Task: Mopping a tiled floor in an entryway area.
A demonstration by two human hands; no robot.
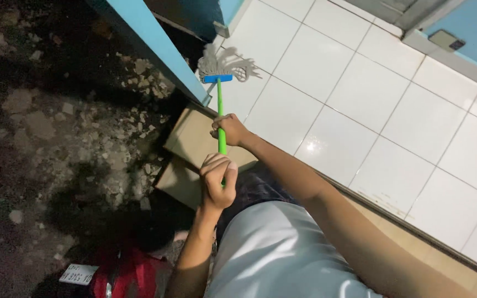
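Both hands clench the mop's green handle point(220, 118): right hand point(231, 130) ahead, left hand point(217, 179) behind. Mop head point(216, 69) beyond on white tile point(327, 88). Likely light, stiff; mid-shaft hold suits.

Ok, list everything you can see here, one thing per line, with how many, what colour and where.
mop: one, green handle, blue head with grey strands, held out over the near edge of the tiled floor
tiled floor: one, white glossy squares, upper right
steps: two, beige, centre, leading down from the tiles
blue wall edge: one, light blue, top centre
rough ground: one, dark with pale rubble, left half
red vehicle part: one, red, with a white plate, bottom left
right hand: one, gripping the mop handle higher up
left hand: one, gripping the handle's lower end
grey shirt: one, bottom centre
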